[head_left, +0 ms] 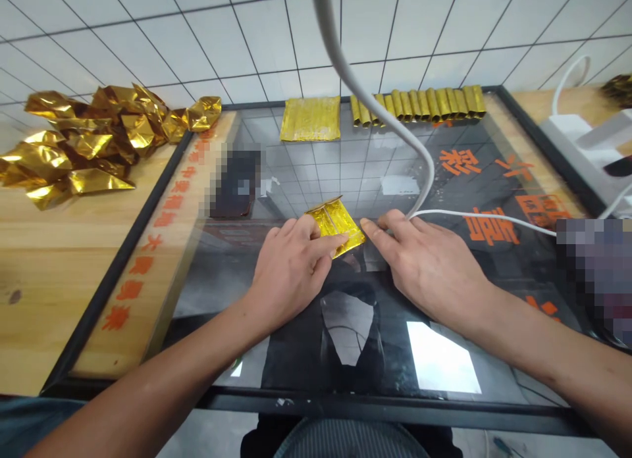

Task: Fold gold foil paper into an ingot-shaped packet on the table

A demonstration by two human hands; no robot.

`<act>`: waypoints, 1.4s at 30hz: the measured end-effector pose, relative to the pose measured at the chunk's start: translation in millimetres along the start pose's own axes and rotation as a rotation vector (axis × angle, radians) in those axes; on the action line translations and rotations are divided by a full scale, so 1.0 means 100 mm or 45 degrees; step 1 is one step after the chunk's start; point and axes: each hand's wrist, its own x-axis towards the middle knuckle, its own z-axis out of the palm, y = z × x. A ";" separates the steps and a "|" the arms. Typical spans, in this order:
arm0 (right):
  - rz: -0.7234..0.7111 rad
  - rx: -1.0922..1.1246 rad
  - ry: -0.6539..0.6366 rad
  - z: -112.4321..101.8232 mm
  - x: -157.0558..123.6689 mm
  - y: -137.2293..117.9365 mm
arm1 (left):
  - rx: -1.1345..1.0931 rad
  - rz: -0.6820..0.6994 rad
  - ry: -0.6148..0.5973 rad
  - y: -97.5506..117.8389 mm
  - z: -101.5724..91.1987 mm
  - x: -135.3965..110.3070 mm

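A small folded sheet of gold foil paper (pixel 336 226) lies on the glass tabletop (pixel 296 313) in the middle. My left hand (pixel 291 267) rests over its left part, fingers curled and the forefinger pressing flat across the foil. My right hand (pixel 424 264) lies just right of it, fingers stretched out flat, fingertips touching the foil's right edge.
A flat stack of gold sheets (pixel 310 118) and a row of rolled gold pieces (pixel 419 104) sit at the far edge. A heap of folded gold shapes (pixel 93 139) lies on the wooden table at left. A white cable (pixel 375 109) hangs across the middle. White boxes (pixel 587 142) stand at right.
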 end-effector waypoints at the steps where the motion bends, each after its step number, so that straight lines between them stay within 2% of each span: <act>1: -0.032 0.055 0.055 0.01 0.00 0.00 | -0.002 -0.001 0.003 0.00 0.00 0.00; 4: -0.222 0.239 0.193 0.03 0.02 0.01 | -0.002 -0.010 -0.008 0.01 -0.01 0.01; 7: -0.334 0.328 0.243 0.08 0.03 0.02 | -0.036 -0.027 -0.018 0.00 0.00 0.02; 11: -0.344 0.367 0.210 0.13 0.03 0.02 | -0.128 -0.051 0.003 -0.02 0.01 0.03; 19: -0.274 0.374 0.022 0.13 0.05 -0.03 | -0.196 -0.088 0.002 -0.02 0.03 0.05; 22: -0.291 0.345 0.015 0.13 0.06 -0.03 | -0.396 -0.109 0.006 -0.08 -0.02 0.06; 25: -0.305 0.326 0.018 0.12 0.06 -0.02 | -0.615 -0.156 0.061 -0.13 -0.16 0.03; 27: -0.299 0.309 0.021 0.12 0.07 -0.02 | -0.519 -0.147 0.109 -0.11 -0.27 -0.04; 29: -0.297 0.295 0.022 0.12 0.07 -0.03 | -0.279 -0.023 0.114 -0.04 -0.33 -0.13; 31: -0.298 0.281 0.025 0.12 0.07 -0.03 | -0.082 0.147 0.061 0.05 -0.32 -0.22; 33: -0.297 0.270 0.032 0.13 0.06 -0.04 | 0.042 0.240 0.016 0.12 -0.25 -0.31; 37: -0.280 0.275 0.020 0.15 0.05 -0.04 | 0.158 0.210 -0.058 0.20 -0.11 -0.42; 42: -0.282 0.264 0.000 0.17 0.05 -0.04 | 0.176 0.137 -0.070 0.24 -0.12 -0.47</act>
